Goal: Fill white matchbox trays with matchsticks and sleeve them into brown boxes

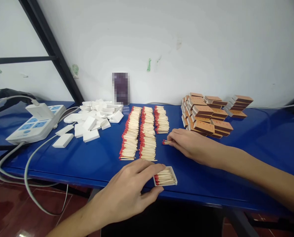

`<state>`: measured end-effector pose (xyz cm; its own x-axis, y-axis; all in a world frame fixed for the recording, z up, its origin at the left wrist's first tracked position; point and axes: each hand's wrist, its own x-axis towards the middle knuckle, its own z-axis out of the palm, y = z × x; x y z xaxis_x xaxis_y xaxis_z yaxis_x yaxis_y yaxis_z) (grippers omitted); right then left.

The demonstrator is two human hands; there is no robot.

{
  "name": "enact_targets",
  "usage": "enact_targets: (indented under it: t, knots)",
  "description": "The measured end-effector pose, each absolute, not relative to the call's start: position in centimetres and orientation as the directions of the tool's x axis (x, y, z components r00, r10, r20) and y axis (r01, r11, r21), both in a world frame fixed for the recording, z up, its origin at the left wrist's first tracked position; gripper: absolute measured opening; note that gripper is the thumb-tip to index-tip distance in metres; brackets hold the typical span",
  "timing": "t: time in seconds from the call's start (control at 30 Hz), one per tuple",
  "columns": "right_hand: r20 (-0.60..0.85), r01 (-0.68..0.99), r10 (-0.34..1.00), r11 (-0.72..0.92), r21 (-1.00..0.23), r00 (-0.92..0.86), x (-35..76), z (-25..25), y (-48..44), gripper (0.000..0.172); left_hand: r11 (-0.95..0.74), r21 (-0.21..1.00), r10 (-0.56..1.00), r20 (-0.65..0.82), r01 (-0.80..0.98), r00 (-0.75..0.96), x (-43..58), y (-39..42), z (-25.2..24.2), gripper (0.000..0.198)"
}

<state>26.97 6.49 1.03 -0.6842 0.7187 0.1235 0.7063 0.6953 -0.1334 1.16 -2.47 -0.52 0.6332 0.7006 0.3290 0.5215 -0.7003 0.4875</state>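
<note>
While my left hand (129,189) grips the white tray (174,175) between thumb and fingers, my right hand (189,144) pinches a few matches (166,142) just beyond it. They lie crosswise, heads pointing left of my fingertips.

I see the small white cardboard tray (174,176) flat at the blue tabletop (92,158) front edge, packed with red-tipped wooden matches (164,177), heads left. A few loose red-tipped matches (165,142) lie farther back.
</note>
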Motion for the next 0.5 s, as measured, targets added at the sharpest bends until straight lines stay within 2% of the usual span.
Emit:
enact_targets:
  t: [0.1, 0.37, 0.43, 0.5]
  knots:
    - [0.117, 0.69, 0.691, 0.722, -0.063, -0.713, 27.0, 1.1, 6.9, 0.024, -0.709, 0.483, 0.692, 0.335, 0.515, 0.639, 1.2, -2.4, -0.5, 0.04]
    - [0.054, 0.602, 0.607, 0.768, 0.219, -0.793, 26.8, 1.5, 7.2, 0.015, -0.711, 0.484, 0.687, 0.327, 0.51, 0.649, 1.2, -2.5, -0.4, 0.038]
    - [0.035, 0.603, 0.611, 0.768, 0.216, -0.791, 26.8, 1.6, 7.3, 0.014, -0.707, 0.485, 0.691, 0.315, 0.515, 0.651, 1.2, -2.5, -0.3, 0.038]
    - [-0.006, 0.631, 0.64, 0.759, 0.157, -0.768, 26.8, 1.8, 7.7, 0.013, -0.701, 0.487, 0.695, 0.302, 0.521, 0.653, 1.2, -2.5, -0.3, 0.038]
